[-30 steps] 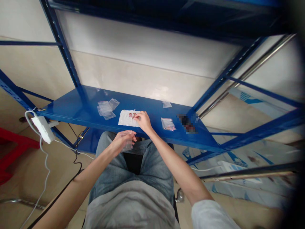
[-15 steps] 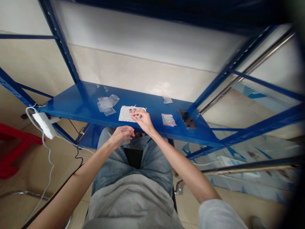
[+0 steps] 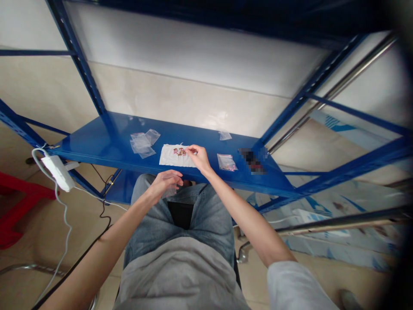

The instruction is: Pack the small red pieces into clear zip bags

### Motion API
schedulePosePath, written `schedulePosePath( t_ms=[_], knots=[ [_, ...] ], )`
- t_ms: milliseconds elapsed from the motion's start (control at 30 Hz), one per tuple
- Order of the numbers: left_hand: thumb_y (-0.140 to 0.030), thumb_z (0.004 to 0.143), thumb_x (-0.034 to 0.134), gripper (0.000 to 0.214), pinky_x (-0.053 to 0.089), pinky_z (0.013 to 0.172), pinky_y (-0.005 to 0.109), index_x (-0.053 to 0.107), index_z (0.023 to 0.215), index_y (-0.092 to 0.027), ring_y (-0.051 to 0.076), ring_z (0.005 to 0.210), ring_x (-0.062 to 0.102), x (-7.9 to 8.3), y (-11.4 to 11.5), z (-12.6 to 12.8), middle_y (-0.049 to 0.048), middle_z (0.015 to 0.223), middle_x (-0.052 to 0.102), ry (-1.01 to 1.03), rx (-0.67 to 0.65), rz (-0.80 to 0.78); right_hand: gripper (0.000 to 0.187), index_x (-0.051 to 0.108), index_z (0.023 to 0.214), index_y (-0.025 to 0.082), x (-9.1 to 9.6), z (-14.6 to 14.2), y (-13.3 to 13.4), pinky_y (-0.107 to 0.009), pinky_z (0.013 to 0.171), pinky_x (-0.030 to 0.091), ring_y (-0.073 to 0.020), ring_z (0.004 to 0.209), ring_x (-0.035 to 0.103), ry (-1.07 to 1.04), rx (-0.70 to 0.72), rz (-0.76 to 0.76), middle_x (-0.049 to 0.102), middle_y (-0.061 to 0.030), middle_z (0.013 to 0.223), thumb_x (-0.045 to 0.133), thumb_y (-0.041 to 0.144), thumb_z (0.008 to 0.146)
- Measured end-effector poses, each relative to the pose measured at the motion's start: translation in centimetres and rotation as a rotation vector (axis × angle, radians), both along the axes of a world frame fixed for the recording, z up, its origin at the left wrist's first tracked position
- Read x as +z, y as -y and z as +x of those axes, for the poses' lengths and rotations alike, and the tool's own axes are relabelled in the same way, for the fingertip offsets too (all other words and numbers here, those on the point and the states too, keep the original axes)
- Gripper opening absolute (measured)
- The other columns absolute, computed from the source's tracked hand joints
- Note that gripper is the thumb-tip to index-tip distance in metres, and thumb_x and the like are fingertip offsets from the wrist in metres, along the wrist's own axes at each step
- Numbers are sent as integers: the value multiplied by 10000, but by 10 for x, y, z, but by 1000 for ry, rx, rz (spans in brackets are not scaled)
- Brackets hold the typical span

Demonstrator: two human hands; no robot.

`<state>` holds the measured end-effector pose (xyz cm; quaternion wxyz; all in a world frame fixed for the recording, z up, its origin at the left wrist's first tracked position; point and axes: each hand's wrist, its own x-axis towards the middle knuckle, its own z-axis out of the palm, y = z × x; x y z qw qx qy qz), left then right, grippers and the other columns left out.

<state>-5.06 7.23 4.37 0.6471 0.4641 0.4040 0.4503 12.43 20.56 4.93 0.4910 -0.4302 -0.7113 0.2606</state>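
My left hand [image 3: 166,183] is closed on a clear plastic bag [image 3: 171,190], in front of the shelf's near edge and above my lap. A white cloth pouch [image 3: 166,157] lies flat on the blue shelf, with several small reddish-pink and brown pieces [image 3: 179,151] loose on top of it. My right hand [image 3: 198,158] is over the pouch's right end, its fingertips pinched together at the right side of the pieces. What the fingertips hold, if anything, is too small to make out.
Flat clear bags [image 3: 143,143] lie overlapped on the shelf [image 3: 103,133] to the left. Rightward are a bag of pink pieces [image 3: 227,162], a small clear bag [image 3: 225,135] and a blurred dark object [image 3: 252,161]. A white power strip [image 3: 58,172] hangs by the left post.
My right hand has moved a little to the right across the pouch, uncovering more of the small pieces. My left hand stays in place with the bag.
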Motion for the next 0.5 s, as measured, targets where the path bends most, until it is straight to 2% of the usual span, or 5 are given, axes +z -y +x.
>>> schedulePosePath(
  t_ms=[100,200,267,400,500],
  knots=[
    [-367,716,741,313,501,624,254,669,931,-152,179,732,669,-4,0,1,90,801,712,-65,23,-12,149,725,786,165,-10,5,-18,-275,693,463,-175,707,624,79,-91,-22,722,-41,771,616,266,797],
    [-400,717,738,303,465,533,229,650,868,-153,173,667,659,-7,-1,0,95,802,710,-87,33,-57,120,731,789,159,-16,7,-24,-272,683,463,-173,696,624,156,-108,-27,718,-45,765,628,221,778],
    [-412,715,739,304,453,509,225,642,837,-152,171,647,655,-7,-1,-1,98,805,708,-56,37,-69,106,736,795,161,-17,7,-23,-277,703,465,-174,714,625,211,-97,7,713,-48,776,645,210,771],
    [-406,686,775,308,502,595,252,642,797,-151,174,687,666,-3,-1,-1,75,768,689,74,62,-63,90,743,779,175,-15,5,-20,-288,733,456,-178,745,615,342,-84,68,699,-50,788,655,193,778],
    [-439,698,770,333,499,565,253,633,809,-155,166,652,653,1,-1,-1,70,779,682,119,18,-96,86,742,762,182,-13,4,-18,-289,736,444,-175,745,600,392,-81,89,694,-46,787,659,184,783]
  ],
)
